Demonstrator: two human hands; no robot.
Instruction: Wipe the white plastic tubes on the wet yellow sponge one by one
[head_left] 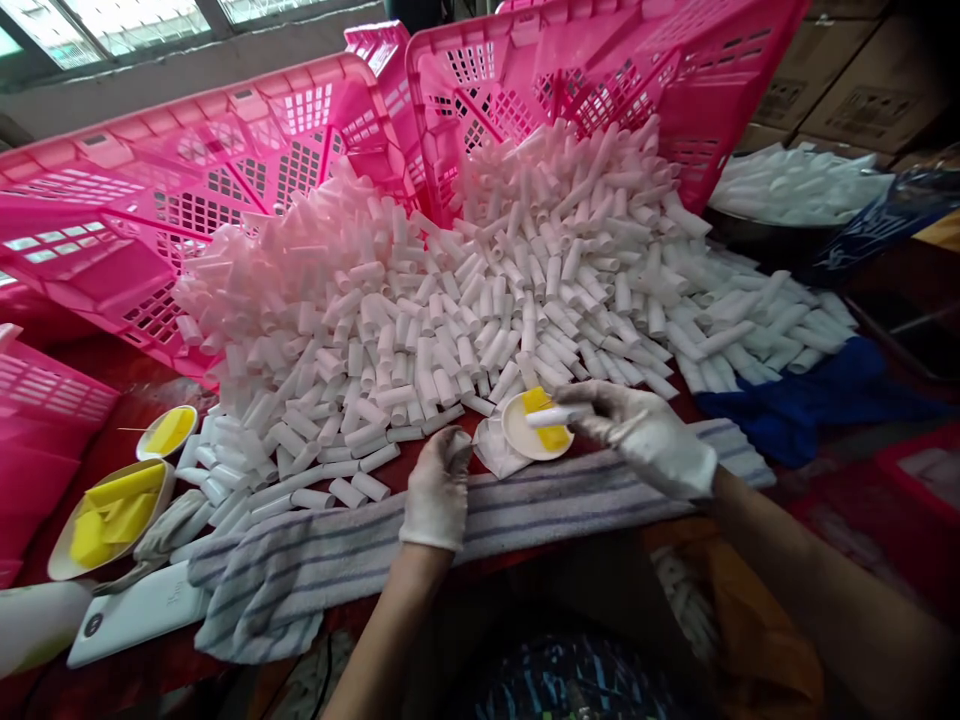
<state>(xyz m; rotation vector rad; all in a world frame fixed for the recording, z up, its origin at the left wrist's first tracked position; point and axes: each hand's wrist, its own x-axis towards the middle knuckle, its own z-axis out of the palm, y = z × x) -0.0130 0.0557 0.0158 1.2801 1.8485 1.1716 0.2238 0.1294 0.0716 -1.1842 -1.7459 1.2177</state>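
My right hand [645, 435], in a white glove with soiled fingers, pinches one end of a short white tube [551, 416]. The tube lies level over a small white dish [517, 430] that has yellow pieces [553, 438] in it. To the left, my gloved left hand [439, 490] is closed with curled fingers, just above a striped towel [345, 540]; whatever it may hold is hidden. A clear plastic bag [495, 450] lies between that hand and the dish. Beyond both hands spreads a large heap of similar white tubes [450, 330].
Pink baskets [225, 130] lie tipped behind the heap. At left are two dishes of yellow pieces [120, 510], a loose glove [169, 525] and a white phone [139, 610]. A blue cloth [817, 400] and a full bowl [795, 215] stand at right, with cartons [855, 90] behind.
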